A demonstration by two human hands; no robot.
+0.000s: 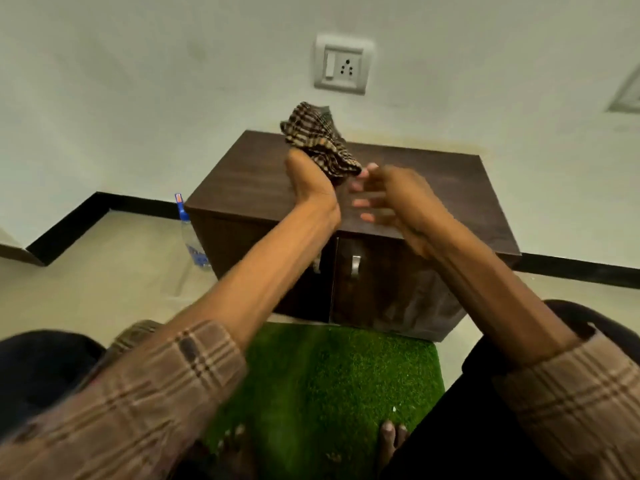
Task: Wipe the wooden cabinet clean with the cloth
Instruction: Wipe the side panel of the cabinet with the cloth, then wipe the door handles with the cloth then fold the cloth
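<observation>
A low, dark brown wooden cabinet (pixel 408 188) with two doors and metal handles (pixel 355 266) is seen standing against a pale wall, its top lying beneath both hands. A crumpled brown-and-black checked cloth (pixel 320 142) is held up in the air above the rear part of the cabinet top, clear of the wood. It is gripped by the left hand (pixel 308 183), whose fingers are closed around the lower folds of the fabric while the rest of the cloth rises bunched above the fist. The right hand (pixel 391 199) is held just beside the left, blurred, with its fingers (pixel 362 203) spread loosely apart and pointing toward the cloth; whether its fingertips touch the fabric cannot be told. Both forearms are bare, and rolled tan plaid sleeves (pixel 180 375) are seen near the lower corners.

A white wall socket with a switch (pixel 343 65) is mounted above the cabinet. A clear plastic bottle with a blue label (pixel 194 239) is stood on the floor just beside the cabinet's left side. A green artificial-grass mat (pixel 332 386) is laid in front of the doors, with bare toes (pixel 389 434) resting on it.
</observation>
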